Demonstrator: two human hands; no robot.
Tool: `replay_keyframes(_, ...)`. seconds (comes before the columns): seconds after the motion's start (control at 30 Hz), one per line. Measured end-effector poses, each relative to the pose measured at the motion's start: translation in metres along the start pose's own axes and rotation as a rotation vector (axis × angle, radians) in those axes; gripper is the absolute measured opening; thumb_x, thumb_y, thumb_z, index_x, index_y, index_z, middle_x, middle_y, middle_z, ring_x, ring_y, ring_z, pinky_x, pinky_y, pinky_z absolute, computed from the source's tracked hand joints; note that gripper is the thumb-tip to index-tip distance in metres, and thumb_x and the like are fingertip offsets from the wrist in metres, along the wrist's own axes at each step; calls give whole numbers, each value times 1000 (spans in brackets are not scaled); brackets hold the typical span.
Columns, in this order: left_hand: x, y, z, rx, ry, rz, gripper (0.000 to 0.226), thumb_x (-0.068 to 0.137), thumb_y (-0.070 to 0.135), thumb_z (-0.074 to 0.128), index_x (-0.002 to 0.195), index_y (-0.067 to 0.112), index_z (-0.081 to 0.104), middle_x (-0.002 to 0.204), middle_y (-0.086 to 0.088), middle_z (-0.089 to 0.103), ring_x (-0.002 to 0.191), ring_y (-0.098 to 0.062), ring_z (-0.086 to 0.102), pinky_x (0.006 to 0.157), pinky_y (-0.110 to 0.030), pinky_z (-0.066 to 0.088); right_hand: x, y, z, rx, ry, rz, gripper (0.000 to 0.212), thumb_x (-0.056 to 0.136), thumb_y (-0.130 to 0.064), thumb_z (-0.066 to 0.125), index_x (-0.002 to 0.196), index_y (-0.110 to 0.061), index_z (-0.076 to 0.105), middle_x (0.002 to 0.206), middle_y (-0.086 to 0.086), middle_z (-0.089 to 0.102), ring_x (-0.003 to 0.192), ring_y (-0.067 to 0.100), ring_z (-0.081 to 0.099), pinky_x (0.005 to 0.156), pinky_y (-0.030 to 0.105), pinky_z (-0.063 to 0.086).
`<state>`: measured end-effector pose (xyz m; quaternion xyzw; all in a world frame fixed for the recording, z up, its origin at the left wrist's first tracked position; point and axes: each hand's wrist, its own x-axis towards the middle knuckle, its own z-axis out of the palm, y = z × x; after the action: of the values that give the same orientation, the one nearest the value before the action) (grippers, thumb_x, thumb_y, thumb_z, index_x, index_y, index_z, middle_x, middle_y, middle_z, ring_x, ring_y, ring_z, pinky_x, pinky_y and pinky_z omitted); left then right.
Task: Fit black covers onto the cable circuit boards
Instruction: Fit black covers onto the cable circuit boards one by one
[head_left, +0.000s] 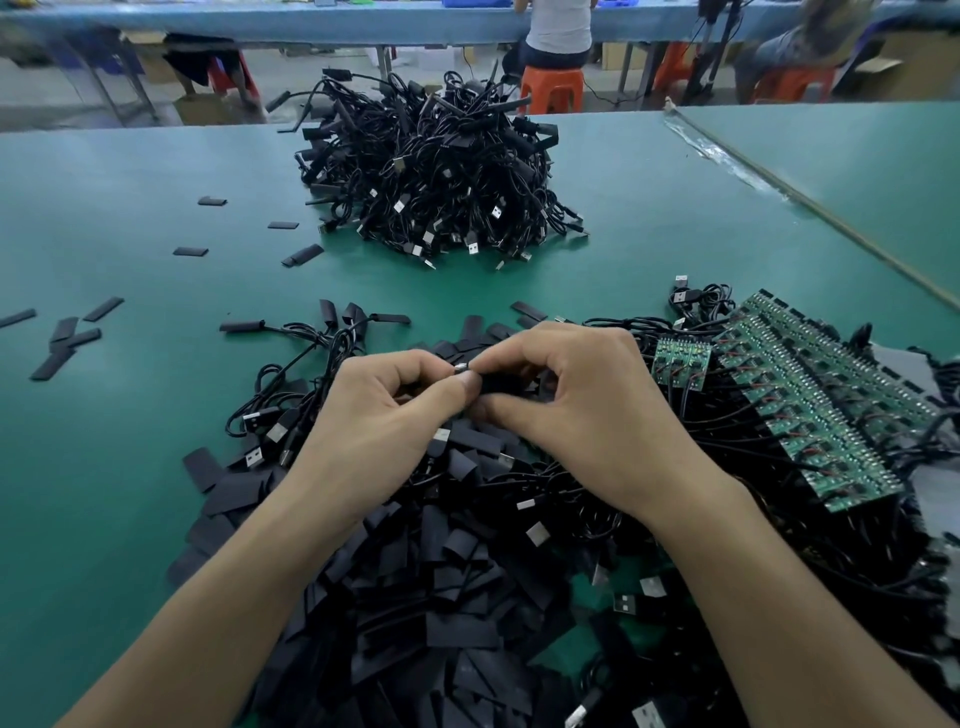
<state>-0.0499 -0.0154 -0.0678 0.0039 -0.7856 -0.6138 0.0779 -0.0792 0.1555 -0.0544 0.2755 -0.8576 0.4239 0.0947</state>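
Green tabletop (130, 415) crowded: finished cable heap (436, 171) far back, row of bare boards (810, 395) at right, loose black covers (441, 597) piled underneath. Left hand (374, 415) and right hand (587, 405) meeting above that pile, fingers (467, 387) pinched shut on one black cover (498, 384), a metal tip (461, 368) showing. Likely to snag or skew if pushed crooked; cables tangling nearby.

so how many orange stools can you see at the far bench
3: one under the seated person, one right of it, one at far right. A reddish shape at far left may be another.
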Motion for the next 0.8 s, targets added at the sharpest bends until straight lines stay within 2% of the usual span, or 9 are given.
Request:
replay_keyframes(0.3, -1, 2, 1, -17, 25, 11, 27, 94, 20, 64, 68, 16, 72, 41, 16, 46, 36, 2, 39, 41, -5, 28, 1, 2, -1, 18, -13, -18, 22, 78, -21, 83, 98, -29, 79, 87, -12, 72, 85, 1, 65, 78, 19, 50)
replay_keyframes(0.47, -1, 3, 2, -24, 18, 8, 28, 95, 20, 64, 68, 16, 71, 39, 16, 44, 35, 2, 38, 40, -6, 27, 1, 5, 0, 27, -16, -28, 19, 79, -22, 83, 96, -29, 79, 83, -12, 72, 80, 1, 65, 70, 10, 45)
replay_keyframes(0.63, -2, 3, 2, -35, -2, 21, 30, 95, 25, 62, 67, 19, 72, 41, 16, 45, 35, 2, 38, 40, -5, 27, 1, 6, -1, 24, -6, -22, 16, 81, -20, 81, 95, -27, 80, 80, -15, 71, 73, -4, 62, 66, 8, 43)
replay_keyframes(0.7, -1, 3, 0, -50, 3, 22, 31, 98, 26, 59, 71, 21, 74, 48, 15, 50, 37, 2, 38, 41, -6, 30, 2, 7, -2, -4, 14, -19, 14, 82, -21, 79, 95, -26, 80, 80, -15, 71, 74, -2, 62, 67, 11, 45)
replay_keyframes(0.8, 2, 1, -3, -58, 14, 27, 31, 104, 19, 48, 90, 29, 74, 62, 7, 59, 41, -3, 37, 39, -12, 31, 4, 9, -5, -25, 65, 18, 14, 82, -22, 81, 96, -24, 79, 82, -15, 72, 76, -1, 64, 71, 14, 48)
